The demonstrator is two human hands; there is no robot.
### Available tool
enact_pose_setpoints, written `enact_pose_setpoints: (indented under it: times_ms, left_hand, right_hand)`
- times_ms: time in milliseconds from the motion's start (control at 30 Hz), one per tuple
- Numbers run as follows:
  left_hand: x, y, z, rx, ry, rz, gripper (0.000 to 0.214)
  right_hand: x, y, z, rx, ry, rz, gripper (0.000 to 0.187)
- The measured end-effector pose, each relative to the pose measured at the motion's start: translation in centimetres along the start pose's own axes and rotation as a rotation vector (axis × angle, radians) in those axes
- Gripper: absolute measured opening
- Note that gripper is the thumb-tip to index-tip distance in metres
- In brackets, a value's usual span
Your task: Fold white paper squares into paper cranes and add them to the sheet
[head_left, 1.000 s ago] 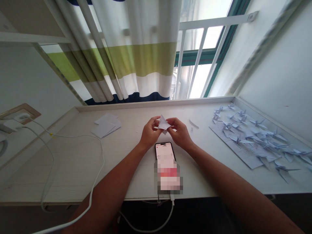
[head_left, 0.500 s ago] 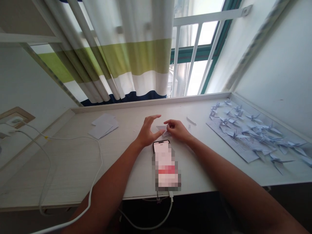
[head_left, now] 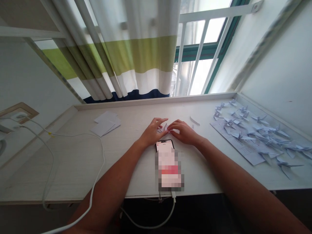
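Observation:
A small piece of folded white paper (head_left: 165, 127) is between my two hands, just beyond the phone, partly hidden by the fingers. My left hand (head_left: 152, 131) has its thumb on the paper's near side, with the forefinger arched over the far side. From the right, my right hand (head_left: 184, 131) pinches the paper, thumb and fingertips meeting at its edge. Directly below the hands lies a phone (head_left: 164, 146), its screen lit and partly blurred out.
Loose white paper squares (head_left: 106, 125) lie at left. Several folded paper cranes (head_left: 240, 136) cover the right side, some on a printed sheet (head_left: 248, 154). A curved paper strip (head_left: 195, 121) lies behind my right hand. A white cable (head_left: 103, 156) crosses my left forearm.
My left hand's fingers have come down and closer to the paper. My right hand has changed its grip, fingers now stretched further left over it. The view has shifted slightly.

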State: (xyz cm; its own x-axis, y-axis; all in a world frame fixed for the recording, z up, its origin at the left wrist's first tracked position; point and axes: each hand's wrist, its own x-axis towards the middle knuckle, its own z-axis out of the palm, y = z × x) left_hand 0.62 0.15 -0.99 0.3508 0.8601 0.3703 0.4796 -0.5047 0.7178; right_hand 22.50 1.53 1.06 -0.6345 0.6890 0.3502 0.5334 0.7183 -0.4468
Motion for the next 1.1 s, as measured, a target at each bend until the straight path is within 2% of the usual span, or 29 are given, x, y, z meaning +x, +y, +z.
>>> enact_pose_setpoints:
  times_ms: [200,333,467,667,800,967,1100]
  left_hand:
    - [-0.2,0.5,-1.0,0.088,-0.084,0.088,0.031]
    - [-0.1,1.2,-1.8,0.143,-0.052,0.126,0.024]
    - [0.0,1.1,-2.2,0.231,-0.059,0.075,0.010]
    - [0.0,0.7,-2.2,0.372,-0.140,0.042,0.023]
    - [0.0,0.4,-2.7,0.418,-0.145,0.063,0.025]
    - [0.0,-0.8,-3.7,0.360,-0.139,0.087,0.020]
    - [-0.1,-1.3,-4.0,0.269,-0.130,0.022,0.016]
  right_hand:
    - [-0.1,-0.7,-0.2,-0.064,-0.120,-0.031,0.028]
    - [-0.2,-1.1,-0.6,-0.068,-0.126,-0.022,0.026]
    - [-0.2,-1.2,-0.6,-0.055,-0.120,-0.013,0.023]
    - [-0.1,-1.1,0.0,-0.037,-0.121,-0.020,0.026]
    - [0.0,-0.7,0.3,-0.061,-0.112,-0.014,0.025]
    - [0.1,-0.1,0.4,-0.063,-0.086,-0.023,0.023]
    - [0.2,0.1,0.4,-0.050,-0.048,-0.012,0.021]
